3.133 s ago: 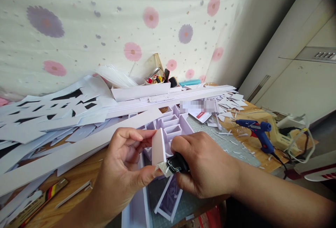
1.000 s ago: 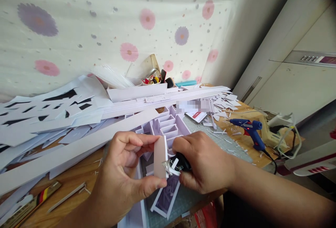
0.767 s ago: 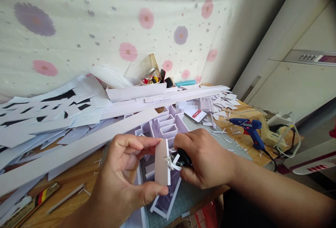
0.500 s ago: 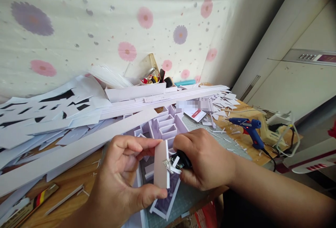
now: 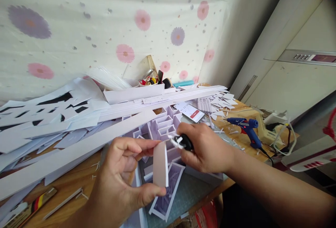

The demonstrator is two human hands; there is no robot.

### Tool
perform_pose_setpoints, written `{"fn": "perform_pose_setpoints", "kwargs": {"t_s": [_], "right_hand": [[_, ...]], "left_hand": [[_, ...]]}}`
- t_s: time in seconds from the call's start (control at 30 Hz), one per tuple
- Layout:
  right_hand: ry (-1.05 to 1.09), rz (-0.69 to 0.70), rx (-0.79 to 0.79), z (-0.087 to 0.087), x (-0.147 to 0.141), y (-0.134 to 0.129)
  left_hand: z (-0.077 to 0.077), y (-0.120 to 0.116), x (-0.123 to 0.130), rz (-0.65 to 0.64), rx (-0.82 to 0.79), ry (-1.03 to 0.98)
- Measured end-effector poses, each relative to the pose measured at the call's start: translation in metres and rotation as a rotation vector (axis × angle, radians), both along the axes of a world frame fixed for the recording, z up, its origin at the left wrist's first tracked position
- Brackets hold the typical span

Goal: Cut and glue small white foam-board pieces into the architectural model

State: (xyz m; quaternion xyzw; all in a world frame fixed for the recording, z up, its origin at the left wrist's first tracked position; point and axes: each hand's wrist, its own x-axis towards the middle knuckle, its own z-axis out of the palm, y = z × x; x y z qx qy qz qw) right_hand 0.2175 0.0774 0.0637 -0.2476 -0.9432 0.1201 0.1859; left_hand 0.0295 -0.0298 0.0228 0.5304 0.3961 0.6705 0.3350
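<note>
We see a small white board piece (image 5: 160,165) held nearly upright in the air, over the work table. The left hand (image 5: 128,175) grips it at its two ends, thumb below and fingers above. The right hand (image 5: 207,147) is closed around a black tool (image 5: 188,142); its tip, with white bits (image 5: 175,139) on it, is near the board piece but apart. Below, we find a narrow tray (image 5: 158,215); beyond the right hand, a phone (image 5: 193,113).

Flowered sheet (image 5: 105,18) behind wooden table (image 5: 75,177)
</note>
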Motion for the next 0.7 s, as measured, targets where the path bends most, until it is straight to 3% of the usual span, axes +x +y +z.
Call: {"fn": "perform_pose_setpoints", "kwargs": {"t_s": [0.23,0.7], "right_hand": [[-0.061,0.198,0.090,-0.009,-0.002,-0.018],[-0.074,0.148,0.114,-0.006,-0.001,-0.016]], "left_hand": [[-0.001,0.003,-0.003,-0.019,-0.026,-0.034],[0.002,0.000,0.001,-0.006,-0.021,-0.006]]}}
